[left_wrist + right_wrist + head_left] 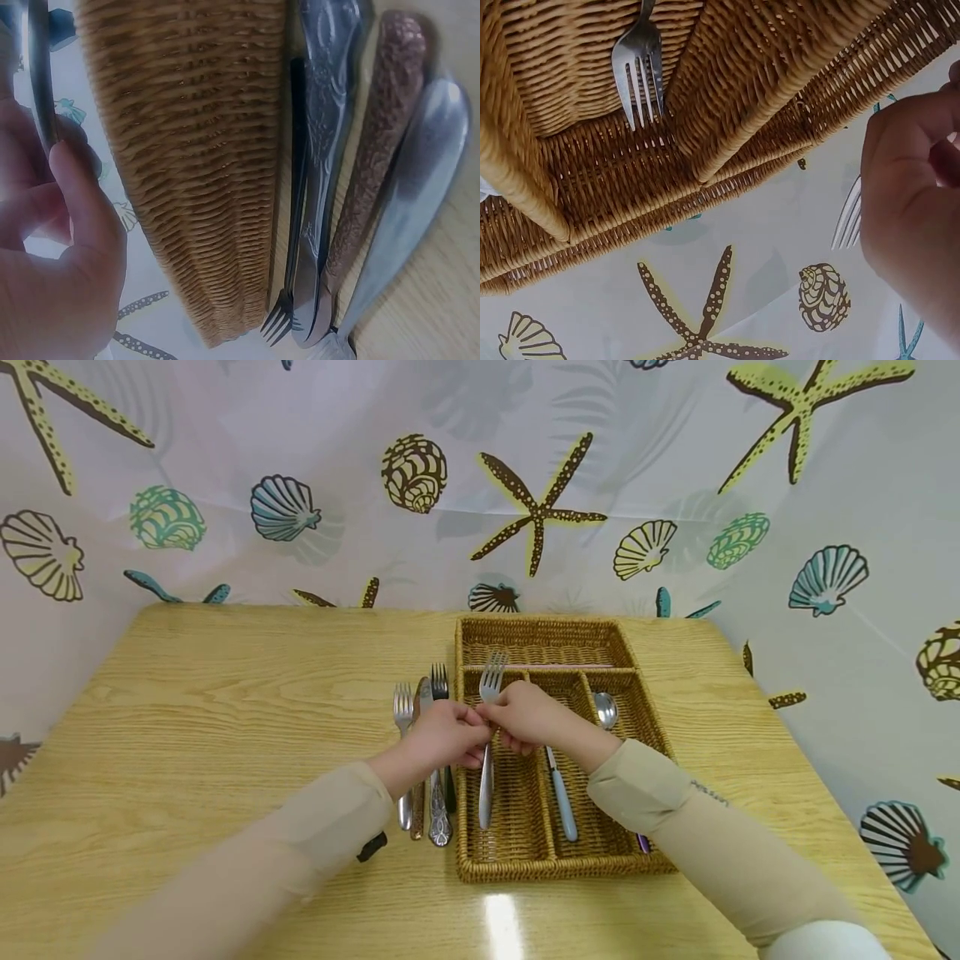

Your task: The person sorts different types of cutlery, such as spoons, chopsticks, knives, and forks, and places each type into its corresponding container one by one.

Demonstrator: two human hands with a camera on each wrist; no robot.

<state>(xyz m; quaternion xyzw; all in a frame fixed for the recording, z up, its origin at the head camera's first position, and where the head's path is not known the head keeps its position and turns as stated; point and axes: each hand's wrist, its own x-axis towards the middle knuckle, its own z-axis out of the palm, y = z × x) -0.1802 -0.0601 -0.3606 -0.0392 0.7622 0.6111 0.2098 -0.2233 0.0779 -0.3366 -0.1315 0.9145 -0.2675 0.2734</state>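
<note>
Over the left compartment of a wicker cutlery tray (510,870), both hands meet at a silver fork (486,793), its tines pointing away. My left hand (444,733) pinches the fork near its middle; in the left wrist view the handle (37,82) rises from the thumb and fingers. Just below the tines, my right hand (528,717) pinches the neck, and the tines (847,217) show beside it in the right wrist view. A second fork (639,64) lies in the middle compartment, with a light blue handle (564,806). A spoon (606,710) is in the right compartment.
Left of the tray lie a silver fork (403,703), a knife with a copper-coloured handle (382,127), an ornate silver knife (328,112) and a black fork (440,681). A patterned cloth (352,560) hangs behind the wooden table (225,710).
</note>
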